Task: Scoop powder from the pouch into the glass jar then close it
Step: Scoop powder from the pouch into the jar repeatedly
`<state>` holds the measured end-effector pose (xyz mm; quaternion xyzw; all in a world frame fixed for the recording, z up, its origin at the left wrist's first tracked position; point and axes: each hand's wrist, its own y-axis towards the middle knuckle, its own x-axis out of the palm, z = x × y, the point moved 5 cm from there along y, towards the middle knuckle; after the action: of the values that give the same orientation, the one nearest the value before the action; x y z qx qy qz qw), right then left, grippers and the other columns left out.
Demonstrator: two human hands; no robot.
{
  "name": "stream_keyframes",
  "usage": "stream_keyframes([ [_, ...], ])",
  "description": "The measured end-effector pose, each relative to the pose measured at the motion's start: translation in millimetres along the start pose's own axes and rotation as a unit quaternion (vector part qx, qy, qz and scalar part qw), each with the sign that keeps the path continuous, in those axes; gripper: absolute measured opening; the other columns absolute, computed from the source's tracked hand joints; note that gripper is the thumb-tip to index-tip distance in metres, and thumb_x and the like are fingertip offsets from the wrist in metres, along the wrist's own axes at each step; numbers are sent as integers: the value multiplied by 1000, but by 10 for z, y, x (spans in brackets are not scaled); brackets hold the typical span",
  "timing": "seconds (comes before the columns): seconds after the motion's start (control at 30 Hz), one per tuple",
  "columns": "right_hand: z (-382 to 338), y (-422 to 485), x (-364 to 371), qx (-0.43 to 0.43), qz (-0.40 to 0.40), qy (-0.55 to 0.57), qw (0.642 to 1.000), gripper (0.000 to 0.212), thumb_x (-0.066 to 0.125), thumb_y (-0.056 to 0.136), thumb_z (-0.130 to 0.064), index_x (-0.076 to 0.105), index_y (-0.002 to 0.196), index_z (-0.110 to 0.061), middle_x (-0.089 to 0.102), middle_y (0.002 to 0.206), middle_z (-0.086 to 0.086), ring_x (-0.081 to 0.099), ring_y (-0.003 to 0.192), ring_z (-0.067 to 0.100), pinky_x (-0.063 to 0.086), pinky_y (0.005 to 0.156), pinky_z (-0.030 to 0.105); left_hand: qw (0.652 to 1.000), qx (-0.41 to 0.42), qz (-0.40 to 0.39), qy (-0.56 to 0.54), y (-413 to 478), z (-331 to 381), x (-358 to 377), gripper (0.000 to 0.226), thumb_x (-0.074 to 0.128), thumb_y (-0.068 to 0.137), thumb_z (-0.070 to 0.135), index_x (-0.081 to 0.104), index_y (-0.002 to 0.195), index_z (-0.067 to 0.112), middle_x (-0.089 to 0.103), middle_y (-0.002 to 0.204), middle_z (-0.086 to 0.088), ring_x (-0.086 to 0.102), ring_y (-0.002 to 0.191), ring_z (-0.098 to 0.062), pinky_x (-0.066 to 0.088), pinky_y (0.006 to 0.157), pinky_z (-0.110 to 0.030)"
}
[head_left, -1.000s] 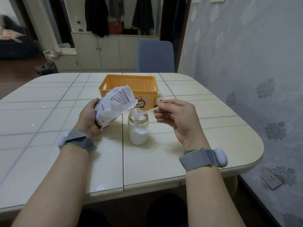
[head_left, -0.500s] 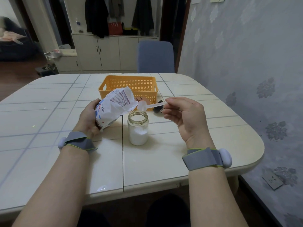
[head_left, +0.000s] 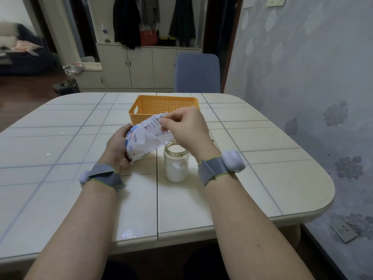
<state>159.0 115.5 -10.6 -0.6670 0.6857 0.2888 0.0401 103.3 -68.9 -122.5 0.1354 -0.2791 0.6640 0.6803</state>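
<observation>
The right hand was pinched at the pouch mouth; any scoop was hidden. The left hand gripped its lower body, tilted over the open glass jar on the worktop. Soft, crinkly film likely buckles; support low.

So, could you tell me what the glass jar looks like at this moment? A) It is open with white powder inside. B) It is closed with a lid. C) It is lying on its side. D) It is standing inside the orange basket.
A: the glass jar stands upright on the table, its mouth uncovered and white powder filling much of it, in front of the orange basket rather than in it.
</observation>
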Motion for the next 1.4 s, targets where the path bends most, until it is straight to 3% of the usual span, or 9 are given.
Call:
stream_keyframes([
  [0.17,-89,72,233,-37,-53,-212,975,24,67,90,-35,74,71,-22,72,76,-6,67,79,24,58,70,38,1000,5,2,-11,8,-9,-13,39,39,105,40,69,111,15,77,92,-4,75,74,-20,60,59,-27],
  [0.33,-124,101,351,-30,-108,-245,963,25,65,92,-40,75,75,-25,70,81,-8,64,86,26,55,76,40,1000,3,12,-13,39,8,-59,38,40,105,40,67,112,14,76,93,-5,74,76,-22,61,63,-29],
  [0.43,-148,126,383,-20,-140,-218,966,27,63,94,-31,75,72,-20,71,80,-5,63,82,23,54,71,37,1000,0,15,-15,38,5,-63,39,41,105,41,65,121,14,75,97,-6,73,79,-23,61,64,-31],
  [0.53,-117,145,359,21,-133,-160,978,37,64,93,-26,64,59,-11,59,63,0,53,62,24,47,62,36,1000,-6,24,-14,39,-4,-75,38,41,105,40,65,117,14,76,93,-5,74,75,-22,61,60,-29],
  [0.67,-86,133,184,66,-87,-68,992,36,67,93,-26,73,68,-1,70,66,7,60,64,25,57,71,43,999,-8,42,-4,29,-8,-77,41,43,105,41,63,130,15,74,98,-5,74,72,-23,59,56,-29],
  [0.83,40,49,-64,128,-22,43,991,29,70,91,-19,73,83,10,55,67,11,46,58,20,39,57,29,999,-8,53,8,15,14,-59,50,42,105,41,55,146,15,70,99,-4,70,57,-22,52,42,-25],
  [1.0,258,-93,-212,185,28,156,970,23,67,94,-13,69,74,-1,52,44,-9,39,30,-1,30,37,12,999,-1,53,10,1,7,-42,48,42,105,40,57,144,15,76,84,-2,72,58,-21,54,44,-26],
  [1.13,348,-155,-216,191,55,161,967,28,67,94,-15,67,67,-6,55,52,-5,39,31,-1,29,43,15,999,-3,41,-1,3,0,-47,47,43,105,41,60,141,16,76,101,-5,75,73,-24,61,57,-31],
  [1.4,401,-245,-445,206,70,221,951,23,67,94,-16,67,75,-4,51,56,0,31,43,12,22,42,21,998,2,60,10,12,10,-90,38,44,103,41,65,127,20,74,88,-2,72,63,-22,56,49,-27],
])
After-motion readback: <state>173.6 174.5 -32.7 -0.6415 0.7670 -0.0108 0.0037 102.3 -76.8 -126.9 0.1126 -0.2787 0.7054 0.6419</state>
